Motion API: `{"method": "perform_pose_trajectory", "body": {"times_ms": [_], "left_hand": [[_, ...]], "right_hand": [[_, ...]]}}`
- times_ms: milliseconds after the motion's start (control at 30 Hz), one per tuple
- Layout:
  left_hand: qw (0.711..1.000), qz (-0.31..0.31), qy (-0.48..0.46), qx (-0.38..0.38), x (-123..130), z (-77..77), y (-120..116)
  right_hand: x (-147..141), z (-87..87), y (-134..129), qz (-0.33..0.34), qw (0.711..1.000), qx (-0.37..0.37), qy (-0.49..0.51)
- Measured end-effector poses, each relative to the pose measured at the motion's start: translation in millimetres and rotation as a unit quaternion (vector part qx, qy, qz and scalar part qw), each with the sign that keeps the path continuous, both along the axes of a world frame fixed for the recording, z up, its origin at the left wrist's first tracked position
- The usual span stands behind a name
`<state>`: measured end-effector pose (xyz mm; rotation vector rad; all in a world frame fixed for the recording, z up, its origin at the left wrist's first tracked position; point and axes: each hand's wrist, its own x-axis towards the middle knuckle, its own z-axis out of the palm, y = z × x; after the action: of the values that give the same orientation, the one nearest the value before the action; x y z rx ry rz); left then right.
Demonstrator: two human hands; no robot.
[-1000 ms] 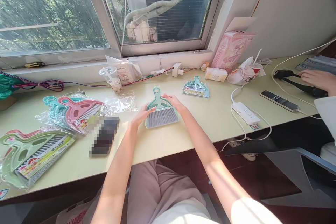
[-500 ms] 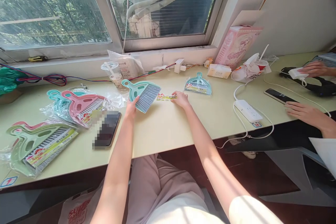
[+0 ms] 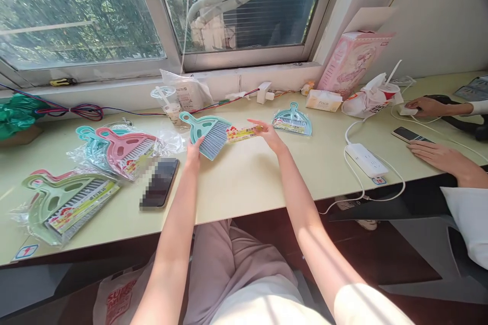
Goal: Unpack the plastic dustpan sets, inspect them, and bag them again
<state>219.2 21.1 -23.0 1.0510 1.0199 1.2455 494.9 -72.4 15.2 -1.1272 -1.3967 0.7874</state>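
My left hand (image 3: 194, 150) grips a teal dustpan and brush set (image 3: 209, 132), its grey bristles facing up and its looped handle pointing to the far left. Between thumb and fingers of my right hand (image 3: 269, 135) is the end of a printed label strip (image 3: 244, 133), raised above the table beside the bristles. Just beyond my right hand lies another teal dustpan set (image 3: 292, 119) with its label on. On the left, wrapped in clear plastic, are a green dustpan set (image 3: 72, 203) and a pink one (image 3: 127, 150), with more teal behind.
A phone (image 3: 160, 183) lies left of my left forearm. A drink cup (image 3: 168, 104) stands by the window. To the right are a power strip (image 3: 366, 160), a tissue pack (image 3: 324, 100), a pink box (image 3: 353, 63) and a co-worker's hands (image 3: 438, 157).
My right hand has lifted the label strip off the table, closer to the dustpan set. My left hand keeps its hold. The co-worker's far hand has moved left and down to the table.
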Motion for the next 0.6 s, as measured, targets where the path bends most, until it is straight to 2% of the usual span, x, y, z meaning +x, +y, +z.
{"method": "perform_pose_trajectory", "body": {"times_ms": [67, 100, 200, 300, 467, 600], "left_hand": [[0.999, -0.039, 0.014, -0.007, 4.8, 2.5, -6.5], [0.998, -0.063, 0.019, -0.003, 8.0, 3.9, -10.7], [0.989, -0.146, 0.018, 0.026, 18.8, 7.8, -23.8], [0.979, -0.201, 0.015, 0.037, 27.6, 9.3, -32.2], [0.974, -0.224, 0.02, 0.041, 32.3, 10.2, -35.8], [0.975, -0.216, 0.035, 0.041, 31.1, 11.7, -38.1]], "right_hand": [[-11.4, 1.2, -2.1, 0.049, 0.999, -0.017, -0.001], [-18.1, 0.2, -1.4, 0.053, 0.998, -0.028, -0.008], [-36.0, -7.5, 4.8, -0.001, 0.998, -0.043, -0.055], [-42.8, -16.1, 11.6, -0.074, 0.991, -0.034, -0.107], [-37.6, -25.4, 17.5, -0.151, 0.98, -0.008, -0.125], [-37.6, -29.7, 19.5, -0.167, 0.976, 0.002, -0.143]]}}
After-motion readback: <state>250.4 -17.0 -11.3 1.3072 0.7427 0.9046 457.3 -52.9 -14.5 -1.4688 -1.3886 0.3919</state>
